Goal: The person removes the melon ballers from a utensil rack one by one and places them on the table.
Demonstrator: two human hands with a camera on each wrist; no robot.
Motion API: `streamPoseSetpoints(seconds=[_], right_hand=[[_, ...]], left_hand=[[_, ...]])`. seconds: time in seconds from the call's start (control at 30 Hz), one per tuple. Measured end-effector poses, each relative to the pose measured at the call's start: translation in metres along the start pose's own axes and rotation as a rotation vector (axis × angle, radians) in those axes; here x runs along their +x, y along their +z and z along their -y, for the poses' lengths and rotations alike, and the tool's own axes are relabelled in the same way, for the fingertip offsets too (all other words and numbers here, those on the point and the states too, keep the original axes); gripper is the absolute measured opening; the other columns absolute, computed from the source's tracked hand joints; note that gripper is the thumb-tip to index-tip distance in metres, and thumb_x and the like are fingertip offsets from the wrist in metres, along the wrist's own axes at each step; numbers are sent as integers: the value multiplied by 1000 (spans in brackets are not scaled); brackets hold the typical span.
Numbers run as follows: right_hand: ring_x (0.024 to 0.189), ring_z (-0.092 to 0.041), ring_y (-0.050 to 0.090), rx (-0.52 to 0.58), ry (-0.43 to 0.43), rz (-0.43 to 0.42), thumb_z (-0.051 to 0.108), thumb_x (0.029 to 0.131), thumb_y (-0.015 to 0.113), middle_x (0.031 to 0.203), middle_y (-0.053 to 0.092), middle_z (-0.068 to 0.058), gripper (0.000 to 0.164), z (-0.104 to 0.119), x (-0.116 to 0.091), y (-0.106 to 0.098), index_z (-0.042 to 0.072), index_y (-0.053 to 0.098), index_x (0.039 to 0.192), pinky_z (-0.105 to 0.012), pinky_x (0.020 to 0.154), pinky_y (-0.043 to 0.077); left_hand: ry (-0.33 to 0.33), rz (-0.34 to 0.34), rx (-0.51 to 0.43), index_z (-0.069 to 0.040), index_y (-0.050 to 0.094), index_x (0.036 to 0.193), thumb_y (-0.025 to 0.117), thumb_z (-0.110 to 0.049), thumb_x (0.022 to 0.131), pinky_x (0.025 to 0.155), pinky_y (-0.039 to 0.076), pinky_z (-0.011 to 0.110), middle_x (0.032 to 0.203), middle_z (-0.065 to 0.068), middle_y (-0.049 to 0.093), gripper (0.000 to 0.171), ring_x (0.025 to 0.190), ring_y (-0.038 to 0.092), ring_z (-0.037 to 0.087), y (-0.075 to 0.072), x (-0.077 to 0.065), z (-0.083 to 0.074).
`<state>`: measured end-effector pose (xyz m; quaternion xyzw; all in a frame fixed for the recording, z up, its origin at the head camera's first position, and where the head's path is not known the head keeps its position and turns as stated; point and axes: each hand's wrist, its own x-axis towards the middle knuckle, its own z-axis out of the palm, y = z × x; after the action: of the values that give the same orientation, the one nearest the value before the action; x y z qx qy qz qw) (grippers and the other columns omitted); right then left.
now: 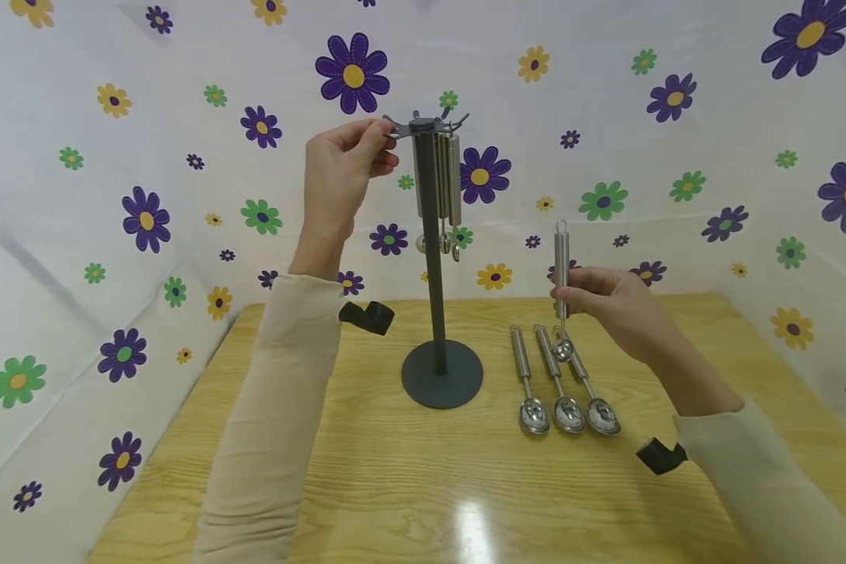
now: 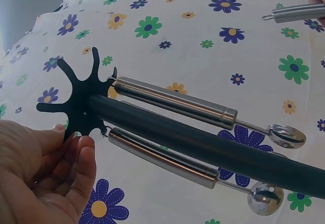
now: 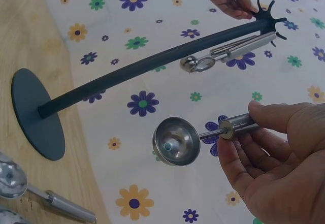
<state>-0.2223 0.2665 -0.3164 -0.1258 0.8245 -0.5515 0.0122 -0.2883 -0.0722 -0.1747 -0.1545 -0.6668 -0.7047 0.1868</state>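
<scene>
My left hand [image 1: 341, 168] pinches one arm of the hooked top of a dark grey stand [image 1: 433, 258] between thumb and fingers. Several steel spoons [image 2: 175, 103] hang by their loops from hooks on the stand's far side, bowls downward. Over the table to the right, my right hand [image 1: 620, 309] grips a round-bowled steel spoon [image 3: 176, 140] by its thick handle. That spoon stands nearly upright in the head view, loop at the top and bowl below. Several bare hooks [image 2: 95, 64] show in the left wrist view.
Three oval-bowled steel spoons [image 1: 534, 415] lie side by side on the wooden table [image 1: 366, 470], right of the stand's round base [image 1: 458, 384]. A flower-patterned white cloth [image 1: 592, 141] hangs behind the table. Each sleeve carries a black camera mount [image 1: 368, 317] at its cuff.
</scene>
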Motion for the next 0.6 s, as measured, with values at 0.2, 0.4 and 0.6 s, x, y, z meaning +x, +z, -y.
streamPoseSetpoints(seconds=[0.2,0.4,0.6], right_hand=[[109,-15,62,-25,37,-5,30,106,63,109,69,7,38,-16,-11,-9,-2,63,127,-55,109,37],[106,-12,63,-65,52,-10,32,106,61,111,70,6,40,-36,-21,-20,-1,64,127,-61,109,36],[103,-15,67,-24,66,7,25,107,61,110,69,7,30,-56,-31,-28,1,66,124,-35,99,48]], left_hand=[[-3,-2,-6,5,74,115,67,-11,101,83,59,24,93,12,71,23,75,68,16,0,1,0],[-4,-5,-7,4,74,116,67,-11,101,83,59,24,93,11,70,23,74,68,16,0,2,0],[-11,-5,0,4,74,117,67,-12,101,83,59,24,96,14,71,24,75,68,16,0,1,1]])
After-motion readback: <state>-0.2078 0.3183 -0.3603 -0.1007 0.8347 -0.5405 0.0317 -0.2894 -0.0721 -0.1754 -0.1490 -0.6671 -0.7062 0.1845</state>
